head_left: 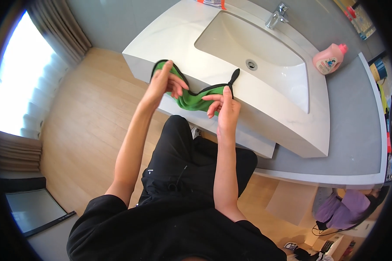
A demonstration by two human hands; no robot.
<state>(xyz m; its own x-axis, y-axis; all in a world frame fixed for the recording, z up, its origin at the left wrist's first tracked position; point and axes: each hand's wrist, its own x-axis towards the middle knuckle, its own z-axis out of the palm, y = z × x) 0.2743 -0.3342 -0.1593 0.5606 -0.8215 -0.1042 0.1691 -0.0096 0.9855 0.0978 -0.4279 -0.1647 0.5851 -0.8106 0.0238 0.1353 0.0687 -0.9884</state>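
Observation:
A green cleaning cloth [190,101] with black edging is stretched between my hands at the front edge of the white washbasin counter [161,40]. My left hand [162,83] is closed on its left end, the thumb on top along the edging. At the other end, my right hand [226,108] pinches the cloth near the corner, some of its fingers partly curled. From that corner a black hanging loop [234,77] sticks up over the counter. Between the hands the cloth sags in folds, and its lower part hangs in front of the counter's face.
Beyond the cloth lies the white basin [287,82] with a metal drain [251,65] and a chrome faucet [276,17]. A pink bottle [329,59] stands on the right. An orange-and-white package [213,3] sits at the far edge. Wooden floor [91,100] stretches left toward a curtain [59,26].

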